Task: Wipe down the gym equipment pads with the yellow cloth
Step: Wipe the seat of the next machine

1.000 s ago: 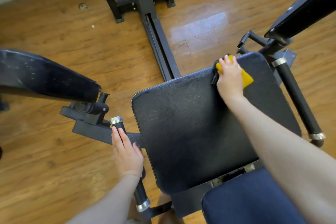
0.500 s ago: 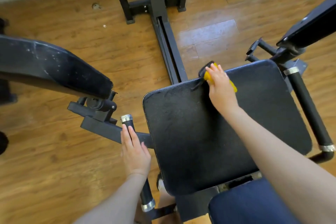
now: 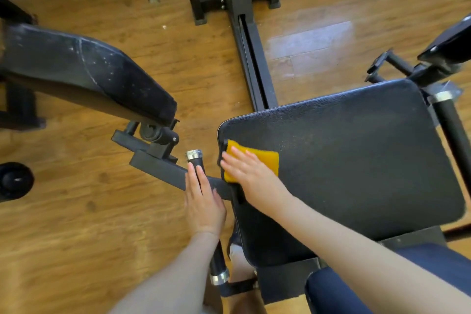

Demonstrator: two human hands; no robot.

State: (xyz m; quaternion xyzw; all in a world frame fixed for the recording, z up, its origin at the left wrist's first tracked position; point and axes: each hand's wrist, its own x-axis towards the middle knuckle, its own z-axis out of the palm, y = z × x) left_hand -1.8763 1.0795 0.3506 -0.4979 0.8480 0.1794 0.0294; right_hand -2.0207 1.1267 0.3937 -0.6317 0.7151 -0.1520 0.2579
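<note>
I see the folded yellow cloth (image 3: 251, 159) at the left edge of the black textured seat pad (image 3: 339, 160), pressed flat under my right hand (image 3: 251, 176), fingers straight. Risk: overrunning that edge drops the cloth. My left hand (image 3: 202, 199), fingers straight, rests on the black handle bar (image 3: 195, 160). Open pad lies rightward.

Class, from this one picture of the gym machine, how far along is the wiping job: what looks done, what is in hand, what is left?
Done: nothing can be confirmed; the seat pad shows no clear wiped streak. In hand: the right hand presses the yellow cloth flat at the seat pad's left edge, while the left hand rests on the handle bar. Left: the long side pad shows white specks, so it likely needs wiping.
</note>
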